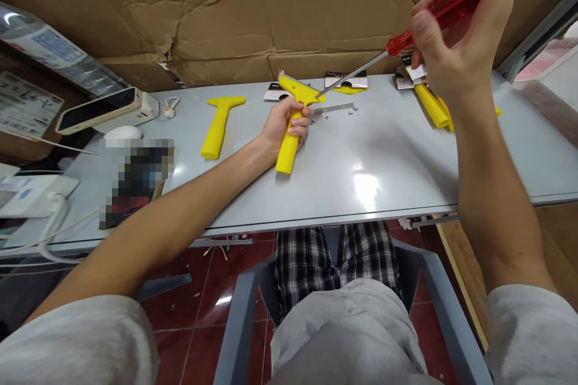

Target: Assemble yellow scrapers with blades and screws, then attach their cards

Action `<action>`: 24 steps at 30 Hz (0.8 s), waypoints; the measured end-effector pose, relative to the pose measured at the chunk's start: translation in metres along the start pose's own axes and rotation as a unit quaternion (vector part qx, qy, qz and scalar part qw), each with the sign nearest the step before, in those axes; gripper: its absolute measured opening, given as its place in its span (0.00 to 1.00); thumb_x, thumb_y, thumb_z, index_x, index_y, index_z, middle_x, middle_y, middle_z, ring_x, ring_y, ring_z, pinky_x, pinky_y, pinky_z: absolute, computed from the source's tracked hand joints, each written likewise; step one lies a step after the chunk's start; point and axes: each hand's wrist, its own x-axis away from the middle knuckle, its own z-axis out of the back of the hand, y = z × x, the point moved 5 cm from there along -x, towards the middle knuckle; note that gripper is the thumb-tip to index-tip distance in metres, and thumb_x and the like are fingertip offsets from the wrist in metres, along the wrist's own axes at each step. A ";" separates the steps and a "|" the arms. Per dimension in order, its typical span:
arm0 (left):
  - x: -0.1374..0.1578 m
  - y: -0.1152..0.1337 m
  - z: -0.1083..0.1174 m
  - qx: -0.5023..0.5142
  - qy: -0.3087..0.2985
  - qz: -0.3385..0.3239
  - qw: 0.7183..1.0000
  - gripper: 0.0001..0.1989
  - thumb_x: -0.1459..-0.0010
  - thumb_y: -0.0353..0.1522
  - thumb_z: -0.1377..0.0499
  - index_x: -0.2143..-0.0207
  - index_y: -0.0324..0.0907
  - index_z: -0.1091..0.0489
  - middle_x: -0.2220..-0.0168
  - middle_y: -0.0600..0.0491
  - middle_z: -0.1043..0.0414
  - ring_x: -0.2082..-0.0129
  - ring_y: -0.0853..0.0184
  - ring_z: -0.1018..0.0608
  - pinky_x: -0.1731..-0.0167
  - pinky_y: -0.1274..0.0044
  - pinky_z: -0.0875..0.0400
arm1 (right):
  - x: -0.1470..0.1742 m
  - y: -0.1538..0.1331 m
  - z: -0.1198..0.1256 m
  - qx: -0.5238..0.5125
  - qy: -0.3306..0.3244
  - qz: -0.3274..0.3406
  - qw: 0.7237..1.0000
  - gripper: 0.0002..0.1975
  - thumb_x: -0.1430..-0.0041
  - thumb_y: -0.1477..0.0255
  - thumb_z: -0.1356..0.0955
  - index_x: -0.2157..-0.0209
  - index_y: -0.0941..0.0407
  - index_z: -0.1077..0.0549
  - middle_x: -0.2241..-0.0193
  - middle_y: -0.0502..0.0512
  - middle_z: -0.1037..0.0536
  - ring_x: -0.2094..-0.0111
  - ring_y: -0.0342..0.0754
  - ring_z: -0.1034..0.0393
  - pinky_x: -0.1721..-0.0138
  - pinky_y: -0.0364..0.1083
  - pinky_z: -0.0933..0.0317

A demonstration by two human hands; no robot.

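Note:
My left hand [285, 123] is wrapped round the handle of a yellow T-shaped scraper [286, 153], its wide head tilted up and away from me. In my right hand [456, 42] is a screwdriver with a red handle [401, 43]. Its long metal shaft slants down to the left, and the tip meets the right part of the scraper's head. Just right of my left hand lies a thin metal blade strip [336, 109], with a few tiny screws [351, 112] around it. A second yellow scraper [219, 126] rests on the table to the left.
More yellow scrapers [431, 105] with black-and-white packaging cards are piled at the right. Packages [347, 80] lie along the cardboard wall [271, 18]. At left are a phone [99, 109], a white mouse [121, 133], a plastic bottle [54, 48] and cables.

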 end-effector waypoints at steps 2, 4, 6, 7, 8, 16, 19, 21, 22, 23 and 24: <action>-0.001 0.000 0.000 -0.021 -0.004 -0.009 1.000 0.10 0.27 0.29 0.47 0.65 0.44 0.40 0.79 0.62 0.38 0.90 0.80 0.40 0.92 0.89 0.49 | -0.001 0.004 0.005 0.059 -0.001 -0.005 0.998 0.19 0.24 0.49 0.37 0.54 0.49 0.27 0.61 0.50 0.28 0.70 0.40 0.31 0.68 0.47 0.41; -0.002 -0.001 0.000 -0.046 -0.012 -0.026 0.999 0.10 0.27 0.27 0.49 0.65 0.43 0.40 0.78 0.61 0.35 0.90 0.81 0.39 0.92 0.89 0.49 | -0.002 0.010 0.012 0.162 0.008 -0.011 0.987 0.24 0.20 0.50 0.43 0.62 0.51 0.28 0.69 0.51 0.34 0.70 0.42 0.37 0.65 0.49 0.46; -0.004 -0.001 0.000 -0.063 -0.017 -0.041 0.997 0.09 0.29 0.26 0.48 0.65 0.43 0.40 0.77 0.60 0.34 0.89 0.81 0.38 0.92 0.90 0.49 | -0.003 0.013 0.019 0.211 0.024 -0.007 0.977 0.26 0.19 0.52 0.43 0.68 0.54 0.34 0.73 0.51 0.39 0.71 0.41 0.44 0.64 0.49 0.53; -0.005 -0.001 0.001 -0.067 -0.017 -0.043 0.997 0.09 0.30 0.26 0.47 0.65 0.43 0.40 0.76 0.61 0.34 0.89 0.81 0.38 0.92 0.90 0.50 | -0.003 0.012 0.020 0.203 0.021 0.003 0.979 0.25 0.19 0.55 0.42 0.68 0.55 0.35 0.72 0.51 0.38 0.71 0.40 0.45 0.64 0.48 0.53; -0.006 -0.002 0.002 -0.066 -0.016 -0.042 0.997 0.09 0.31 0.26 0.45 0.65 0.44 0.40 0.77 0.61 0.34 0.89 0.82 0.38 0.92 0.90 0.50 | -0.002 0.009 0.019 0.181 0.010 0.015 0.983 0.21 0.20 0.58 0.41 0.66 0.55 0.33 0.71 0.50 0.36 0.70 0.39 0.44 0.64 0.48 0.53; -0.009 0.001 0.005 -0.029 -0.021 -0.037 0.999 0.09 0.31 0.25 0.43 0.65 0.44 0.40 0.76 0.61 0.35 0.89 0.82 0.38 0.91 0.91 0.49 | -0.001 -0.006 0.014 0.112 -0.024 -0.022 0.993 0.10 0.34 0.66 0.31 0.68 0.54 0.20 0.74 0.52 0.25 0.76 0.40 0.41 0.71 0.47 0.53; -0.007 0.001 0.004 -0.030 -0.012 -0.038 0.999 0.10 0.32 0.25 0.42 0.65 0.45 0.40 0.76 0.61 0.35 0.89 0.82 0.38 0.91 0.90 0.49 | -0.002 0.003 0.017 0.173 -0.012 -0.033 0.984 0.24 0.31 0.52 0.33 0.75 0.55 0.27 0.80 0.52 0.34 0.78 0.41 0.48 0.71 0.49 0.57; -0.006 0.000 0.003 -0.030 -0.008 -0.033 0.999 0.09 0.32 0.25 0.43 0.65 0.44 0.40 0.76 0.61 0.35 0.89 0.81 0.38 0.92 0.90 0.49 | -0.002 0.003 0.015 0.161 -0.041 -0.047 0.985 0.20 0.33 0.52 0.31 0.71 0.52 0.27 0.76 0.52 0.31 0.76 0.43 0.41 0.71 0.50 0.52; -0.006 0.000 0.003 -0.030 -0.006 -0.030 0.999 0.09 0.32 0.25 0.44 0.65 0.44 0.40 0.77 0.61 0.35 0.89 0.81 0.38 0.92 0.90 0.49 | -0.002 0.001 0.013 0.140 -0.059 -0.052 0.987 0.13 0.36 0.56 0.30 0.67 0.51 0.27 0.72 0.52 0.28 0.73 0.45 0.35 0.71 0.50 0.47; -0.005 0.000 0.002 -0.030 -0.005 -0.028 0.999 0.09 0.32 0.25 0.44 0.65 0.44 0.40 0.77 0.61 0.35 0.89 0.81 0.38 0.92 0.90 0.49 | -0.002 -0.003 0.012 0.115 -0.073 -0.059 0.989 0.08 0.40 0.62 0.29 0.64 0.49 0.28 0.67 0.52 0.25 0.69 0.46 0.30 0.70 0.50 0.42; -0.005 0.000 0.002 -0.028 -0.005 -0.026 0.999 0.09 0.32 0.25 0.44 0.65 0.44 0.40 0.77 0.61 0.35 0.89 0.81 0.38 0.91 0.90 0.48 | -0.002 -0.007 0.010 0.090 -0.079 -0.060 0.991 0.09 0.44 0.67 0.28 0.61 0.48 0.28 0.62 0.52 0.24 0.64 0.47 0.27 0.68 0.49 0.39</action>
